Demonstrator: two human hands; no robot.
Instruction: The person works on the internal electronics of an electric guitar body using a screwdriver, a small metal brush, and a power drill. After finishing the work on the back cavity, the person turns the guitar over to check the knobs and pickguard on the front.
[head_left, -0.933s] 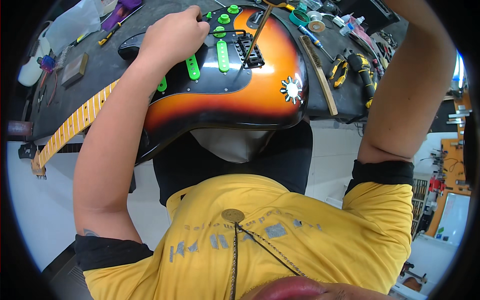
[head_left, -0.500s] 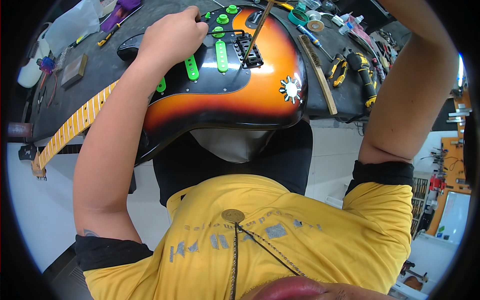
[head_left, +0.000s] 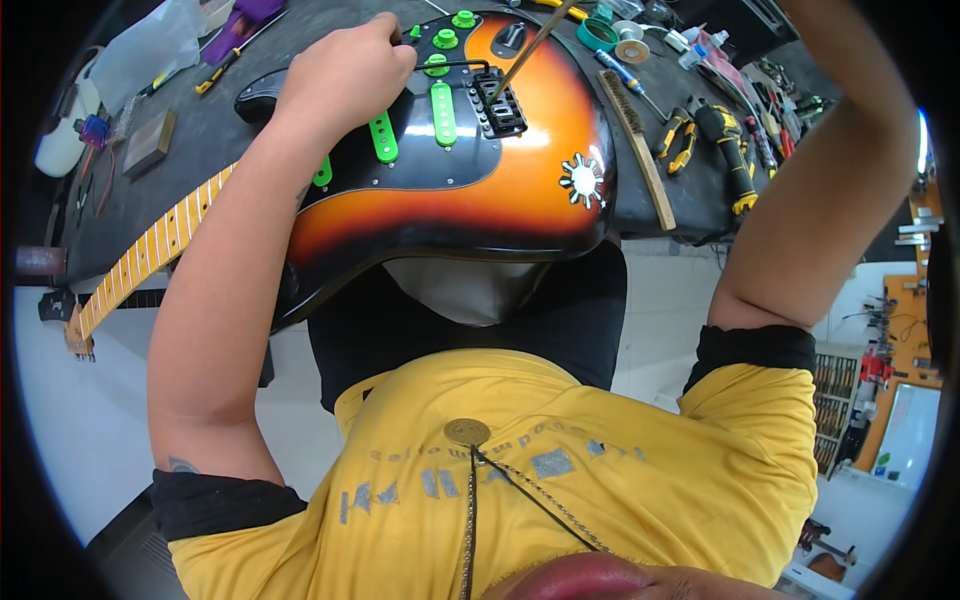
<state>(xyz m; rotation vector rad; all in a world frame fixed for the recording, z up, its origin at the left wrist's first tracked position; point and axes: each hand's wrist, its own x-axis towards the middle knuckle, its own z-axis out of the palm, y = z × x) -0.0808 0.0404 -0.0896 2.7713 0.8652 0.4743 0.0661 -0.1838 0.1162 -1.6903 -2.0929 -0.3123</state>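
A sunburst electric guitar (head_left: pixel 400 215) with a black pickguard and green knobs and pickup covers lies on its back on the bench and my lap. My left hand (head_left: pixel 350 75) rests over the pickguard, closed around the end of a black tremolo arm (head_left: pixel 450 65); its fingertips are mostly hidden. That arm runs to the black bridge (head_left: pixel 497 103). A thin brown stick (head_left: pixel 527 55) slants down from the top edge, its lower end at the bridge. My right forearm (head_left: pixel 820 200) reaches up the right side, and the hand itself is outside the picture.
Right of the guitar lie a wooden wire brush (head_left: pixel 637 145), yellow-black pliers (head_left: pixel 677 140), a yellow-black power tool (head_left: pixel 728 155) and a solder spool (head_left: pixel 631 45). Left are a sanding block (head_left: pixel 151 143), a yellow-black screwdriver (head_left: pixel 220 72) and a plastic bag (head_left: pixel 145 60). The maple neck (head_left: pixel 160 245) extends lower left.
The stick leans further right, and its lower end has moved up slightly within the bridge. My right arm has shifted a little. My left hand and the guitar stay in place.
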